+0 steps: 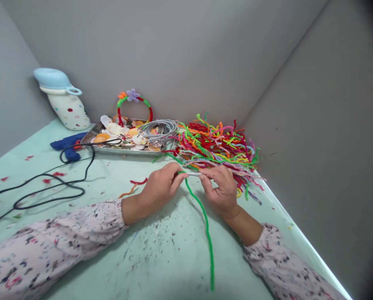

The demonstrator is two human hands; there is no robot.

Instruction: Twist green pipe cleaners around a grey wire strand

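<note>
My left hand (pixel 163 183) pinches a thin grey wire (pixel 193 174) together with the upper end of a green pipe cleaner (pixel 207 233). The fingertips of my right hand (pixel 221 189) are closed on the same wire a short way to the right. Between the hands, a short grey stretch of the wire shows. From my left fingertips the green pipe cleaner hangs down over the pale green table (pixel 161 262) toward its near side. The ends of the wire are hidden by my fingers.
Behind my hands lie a pile of colourful pipe cleaners (pixel 218 143) and a metal tray (pixel 127 153) with shells and coiled wire (pixel 161 129). A flowered hoop (pixel 151 112) leans there. Farther left are a blue glue gun (pixel 69 142), its black cord (pixel 49 200) and a bottle (pixel 68 109).
</note>
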